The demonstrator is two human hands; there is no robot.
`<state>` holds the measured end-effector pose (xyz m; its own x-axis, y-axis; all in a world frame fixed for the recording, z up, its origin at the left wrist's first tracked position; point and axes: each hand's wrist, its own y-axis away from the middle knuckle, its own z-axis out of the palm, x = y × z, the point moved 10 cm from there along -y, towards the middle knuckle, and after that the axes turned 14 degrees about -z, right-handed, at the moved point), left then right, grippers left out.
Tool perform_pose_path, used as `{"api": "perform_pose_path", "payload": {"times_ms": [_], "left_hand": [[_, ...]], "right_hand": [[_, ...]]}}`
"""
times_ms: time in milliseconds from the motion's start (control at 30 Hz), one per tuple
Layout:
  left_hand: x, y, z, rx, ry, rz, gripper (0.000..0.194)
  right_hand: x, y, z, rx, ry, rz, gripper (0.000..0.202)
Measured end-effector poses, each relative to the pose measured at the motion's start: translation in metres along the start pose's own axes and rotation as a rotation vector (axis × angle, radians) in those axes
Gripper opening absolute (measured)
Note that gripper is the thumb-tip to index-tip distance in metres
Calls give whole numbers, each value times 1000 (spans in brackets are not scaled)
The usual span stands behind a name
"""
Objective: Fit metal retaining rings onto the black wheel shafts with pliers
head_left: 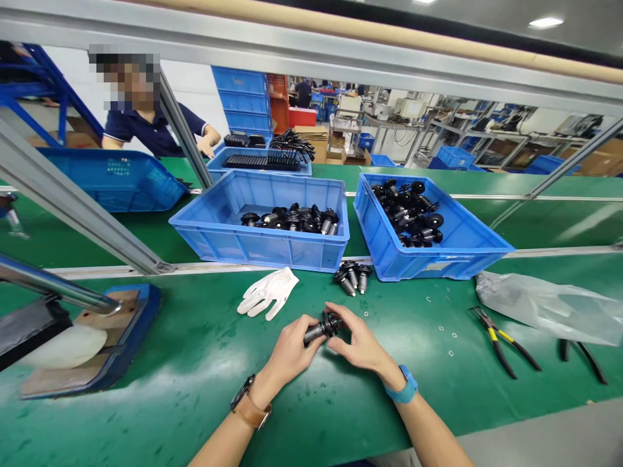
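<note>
Between my two hands is a black part with a ribbed grey shaft and a wider disc-like head (323,326). My left hand (292,349) is closed round its shaft end, thumb and fingers pinching it. The fingers of my right hand (359,342) curl round the black disc end. A small cluster of similar black parts (353,277) lies on the green bench just beyond my hands. To the left of them rests a white glove (268,293). Several small pale rings (450,353) are scattered to the right of my right hand.
Two blue bins, left (263,251) and right (433,264), hold similar black parts. Pliers with yellow-and-black handles (503,340) and a clear plastic bag (549,301) lie right. A press-like fixture (111,324) stands left. Across the bench a person (146,130) sits behind a metal frame post.
</note>
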<state>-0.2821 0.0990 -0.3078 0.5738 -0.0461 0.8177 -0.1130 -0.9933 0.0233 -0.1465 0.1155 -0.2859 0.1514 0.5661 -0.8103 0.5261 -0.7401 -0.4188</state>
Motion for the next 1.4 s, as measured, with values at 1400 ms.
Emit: {"api": "perform_pose_path", "payload": {"times_ms": [1400], "left_hand": [[2,1,2,-9,-43,27,11]], "right_hand": [[-22,-2,2,0,52,-157,70]]}}
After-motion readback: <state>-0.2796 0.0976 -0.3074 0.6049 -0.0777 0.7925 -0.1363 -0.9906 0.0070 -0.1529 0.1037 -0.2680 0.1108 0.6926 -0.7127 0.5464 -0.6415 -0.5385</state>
